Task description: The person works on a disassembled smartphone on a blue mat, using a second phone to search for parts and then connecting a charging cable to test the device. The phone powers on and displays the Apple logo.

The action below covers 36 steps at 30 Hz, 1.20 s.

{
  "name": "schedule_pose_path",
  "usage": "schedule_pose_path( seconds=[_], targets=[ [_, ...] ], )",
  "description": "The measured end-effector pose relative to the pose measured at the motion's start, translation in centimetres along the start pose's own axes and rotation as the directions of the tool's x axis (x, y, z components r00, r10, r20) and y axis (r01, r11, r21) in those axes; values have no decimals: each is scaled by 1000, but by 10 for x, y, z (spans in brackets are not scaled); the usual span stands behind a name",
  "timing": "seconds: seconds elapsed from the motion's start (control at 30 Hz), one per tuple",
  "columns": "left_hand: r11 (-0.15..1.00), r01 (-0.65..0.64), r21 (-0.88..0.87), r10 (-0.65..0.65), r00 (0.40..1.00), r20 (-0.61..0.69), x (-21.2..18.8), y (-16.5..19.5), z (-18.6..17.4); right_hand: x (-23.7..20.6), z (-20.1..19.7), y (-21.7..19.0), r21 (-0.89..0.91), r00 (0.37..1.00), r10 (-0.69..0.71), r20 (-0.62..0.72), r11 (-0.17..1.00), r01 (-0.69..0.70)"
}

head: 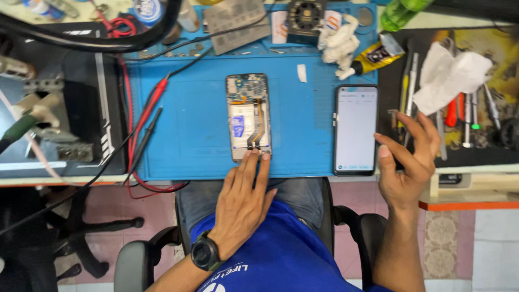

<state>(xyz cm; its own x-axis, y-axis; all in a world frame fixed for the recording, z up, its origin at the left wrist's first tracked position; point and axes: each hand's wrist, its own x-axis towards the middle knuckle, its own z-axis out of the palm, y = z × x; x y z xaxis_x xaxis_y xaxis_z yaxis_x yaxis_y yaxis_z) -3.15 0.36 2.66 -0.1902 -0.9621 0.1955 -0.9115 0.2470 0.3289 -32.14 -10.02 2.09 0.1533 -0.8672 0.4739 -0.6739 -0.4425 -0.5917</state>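
The opened phone [248,117] lies back-off in the middle of the blue mat [189,140], well clear of the edges; the left hand [242,200] rests flat and open, gripping nothing, with its fingertips [255,155] pressing on the phone's near end, just where the orange flex cables [258,130] come down to the lower board. The right hand [411,159] hangs open and loose to the right of the lit phone [355,130], thumb close to that phone's right edge but apart from it, fingers spread over the tools [465,116] on the dark mat; it holds nothing.

To do the pinning well, I judge the pressure should stay light and sit on the frame rather than on the flex connectors; spread fingertips keep the body from sliding on the mat; the free hand is best kept off the bare board until a tool is in it.

The opened phone's long axis runs near to far, almost square to the mat's near edge; its board end with the green circuitry points far, toward the white rag [339,43] and the glue tube [376,55]; its connector end points near, toward the person; the open side faces up. The lit phone lies parallel beside it on the right, screen up; red and black probes [150,111] lie slantwise on the left of the mat.
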Motion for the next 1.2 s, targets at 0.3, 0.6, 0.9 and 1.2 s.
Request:
schedule_pose_path(
  seconds=[0.3,0.6,0.9,1.2],
  targets=[
    [997,35,-63,-41,994,-105,0,-7,2,-3,3,1,-17,1000,-26,16,1000,27],
    [981,-25,192,30,999,-26,7,-4,-1,-3,-1,-1,-28,999,-43,25,999,44],
    [988,-19,151,23,999,-29,6,-5,-9,2,28,-77,99,987,-102,122,991,90],
    [972,-64,225,85,993,-83,-1,-17,0,57,120,-127,-200,895,-183,407,938,282]
  ],
)
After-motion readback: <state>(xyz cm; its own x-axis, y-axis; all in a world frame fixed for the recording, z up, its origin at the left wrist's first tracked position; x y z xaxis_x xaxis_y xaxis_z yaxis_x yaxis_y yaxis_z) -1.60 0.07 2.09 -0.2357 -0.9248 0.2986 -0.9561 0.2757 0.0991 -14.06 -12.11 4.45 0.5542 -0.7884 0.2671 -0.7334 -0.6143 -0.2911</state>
